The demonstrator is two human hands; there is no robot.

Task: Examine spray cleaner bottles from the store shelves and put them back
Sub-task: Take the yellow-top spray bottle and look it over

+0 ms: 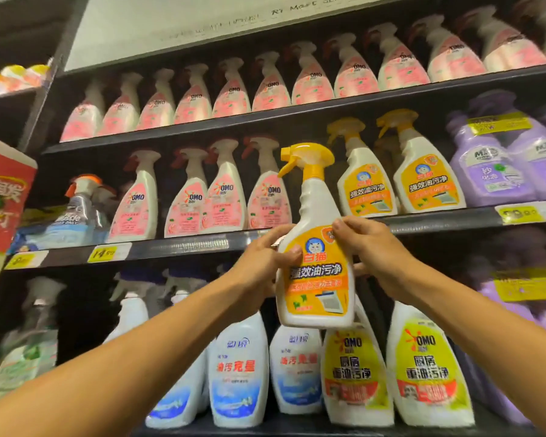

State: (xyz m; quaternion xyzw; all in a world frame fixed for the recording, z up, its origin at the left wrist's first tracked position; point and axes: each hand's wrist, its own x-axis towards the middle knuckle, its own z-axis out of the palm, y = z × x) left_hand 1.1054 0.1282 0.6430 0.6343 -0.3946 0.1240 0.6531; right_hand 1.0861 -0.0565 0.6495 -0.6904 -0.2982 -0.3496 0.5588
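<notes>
Here, in the head view, both hands grip one spray bottle [316, 247] upright in front of the shelves [202, 244], its yellow trigger pointing left. The left hand [262, 263] wraps the bottle's left side, thumb on the orange label. The right hand [372, 247] clasps the right side. Two matching bottles [397, 181] stand on the middle shelf just behind.
</notes>
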